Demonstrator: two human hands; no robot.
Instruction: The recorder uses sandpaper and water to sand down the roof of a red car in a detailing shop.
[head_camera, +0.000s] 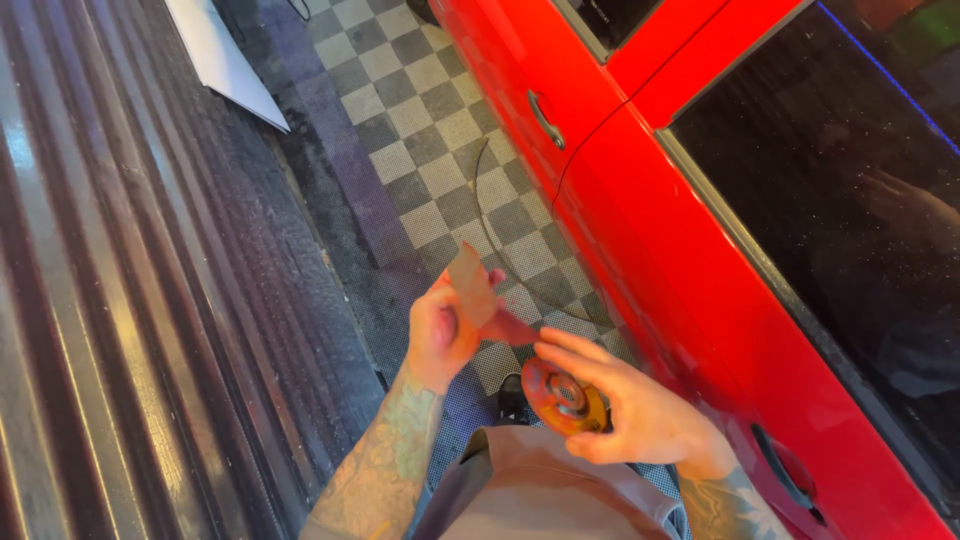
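Tape roll (566, 397) sits gripped in the right hand (640, 410), low in the view just above the person's lap. The left hand (443, 330) pinches a strip (472, 285) pulled up from it. Beyond lie the checkered floor (420, 130), a thin cable (483, 215) and the red car (640, 200) on the right

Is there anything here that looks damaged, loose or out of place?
One thing: a thin dark cord lies loose in a curve on the grey checkered floor beside the glossy red car. Nothing looks damaged.
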